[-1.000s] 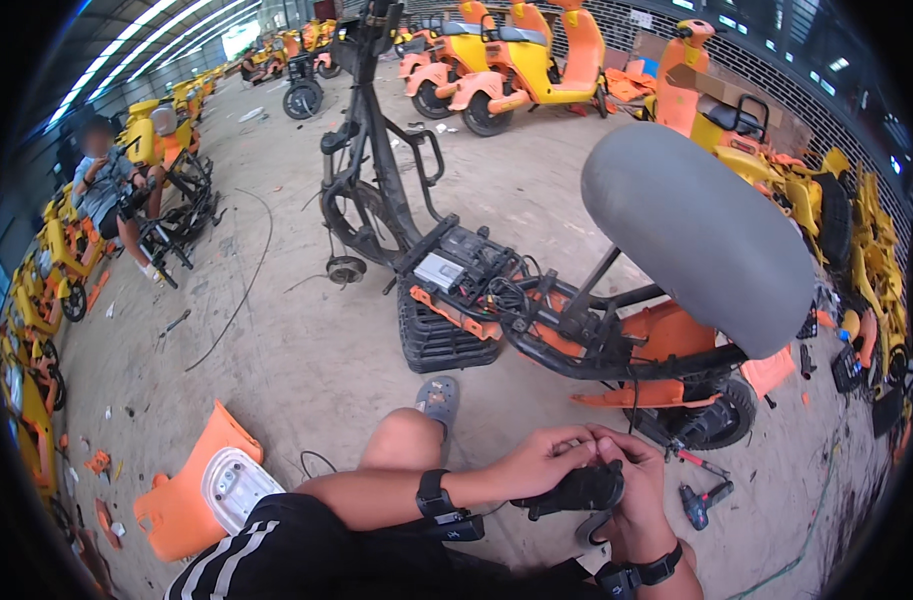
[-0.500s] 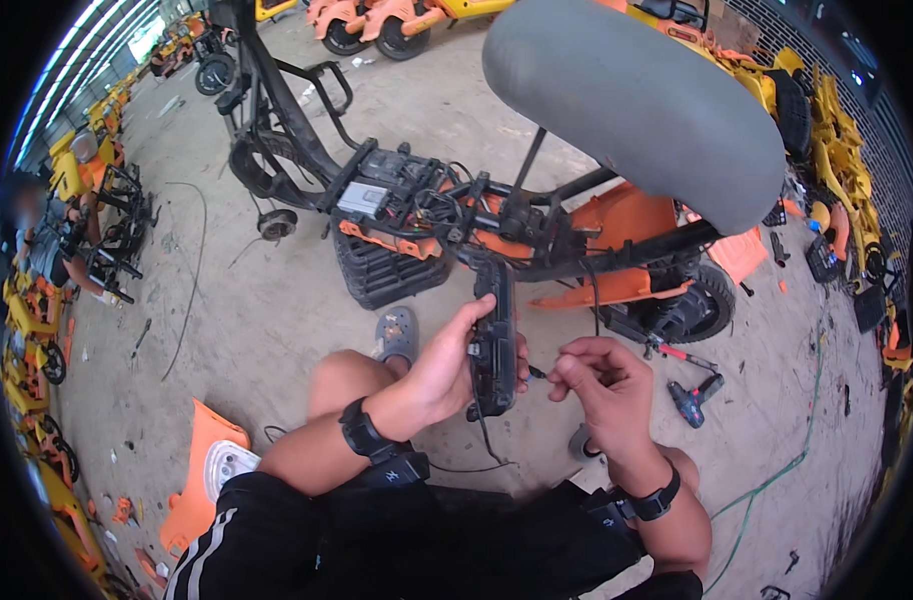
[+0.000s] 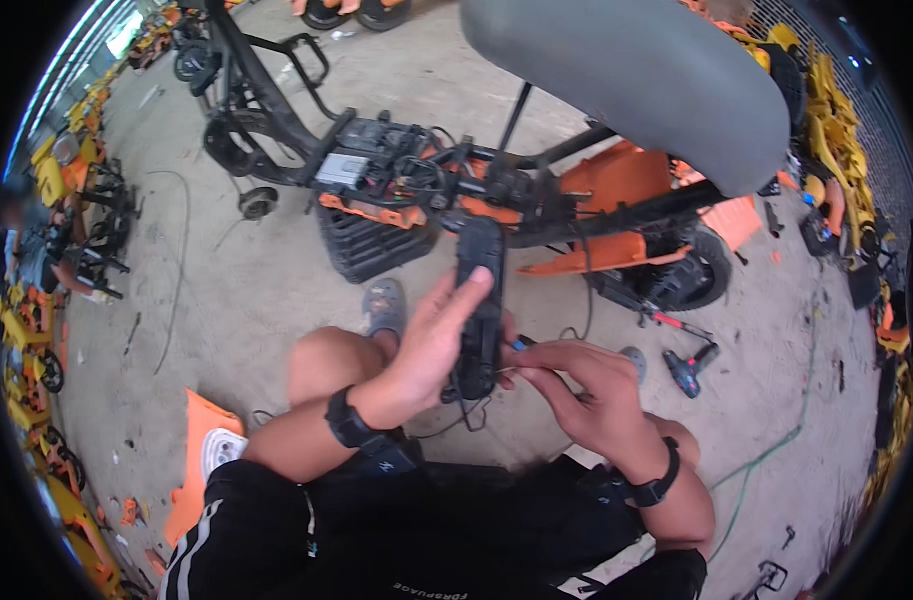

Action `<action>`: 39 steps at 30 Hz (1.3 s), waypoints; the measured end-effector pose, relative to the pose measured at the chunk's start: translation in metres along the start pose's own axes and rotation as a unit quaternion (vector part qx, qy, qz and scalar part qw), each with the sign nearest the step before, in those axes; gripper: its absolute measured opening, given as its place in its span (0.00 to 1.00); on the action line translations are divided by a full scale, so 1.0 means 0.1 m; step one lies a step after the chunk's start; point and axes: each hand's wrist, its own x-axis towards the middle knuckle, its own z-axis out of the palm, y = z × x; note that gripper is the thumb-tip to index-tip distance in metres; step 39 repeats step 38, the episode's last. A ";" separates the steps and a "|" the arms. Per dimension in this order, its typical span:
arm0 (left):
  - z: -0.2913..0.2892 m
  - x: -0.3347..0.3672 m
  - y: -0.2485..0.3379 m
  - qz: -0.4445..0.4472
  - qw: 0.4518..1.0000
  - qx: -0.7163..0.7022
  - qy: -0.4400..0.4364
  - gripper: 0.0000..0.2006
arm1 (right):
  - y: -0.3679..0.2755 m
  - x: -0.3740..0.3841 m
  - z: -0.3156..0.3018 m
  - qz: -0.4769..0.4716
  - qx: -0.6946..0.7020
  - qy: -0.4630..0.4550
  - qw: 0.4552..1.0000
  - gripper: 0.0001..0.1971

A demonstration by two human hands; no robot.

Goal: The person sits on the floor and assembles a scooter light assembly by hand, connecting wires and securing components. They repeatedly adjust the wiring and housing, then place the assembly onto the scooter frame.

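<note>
My left hand is wrapped round a long black plastic housing, held upright before the scooter frame, thumb across its face. Its fingertips show past the housing's right side, beside a small blue-and-black piece. Right there my right hand has thumb and forefinger pinched together. What lies between these fingertips is too small to make out. From the housing's lower end a thin black cable hangs down. Behind it stands the stripped scooter, with a grey seat and exposed wiring.
A cordless drill and a red-handled tool lie on the floor at right. An orange panel rests at left by my leg. A green hose runs at lower right. Another person is at far left among scooter parts.
My right hand has moved left, its pinched fingers now close against the housing's right side. The housing is turned a little in my left hand. The whole view has shifted slightly.
</note>
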 end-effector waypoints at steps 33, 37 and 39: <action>-0.01 0.05 -0.10 0.001 1.000 -0.002 0.010 0.19 | 0.07 -0.06 0.19 -0.032 0.004 -0.035 0.999 0.05; -0.04 0.10 -0.11 0.012 1.000 0.015 0.001 0.18 | 0.07 -0.07 0.23 -0.033 0.014 -0.014 0.999 0.06; -0.04 0.09 -0.13 0.010 1.000 0.016 0.002 0.18 | 0.07 -0.08 0.25 -0.035 0.010 -0.011 0.999 0.06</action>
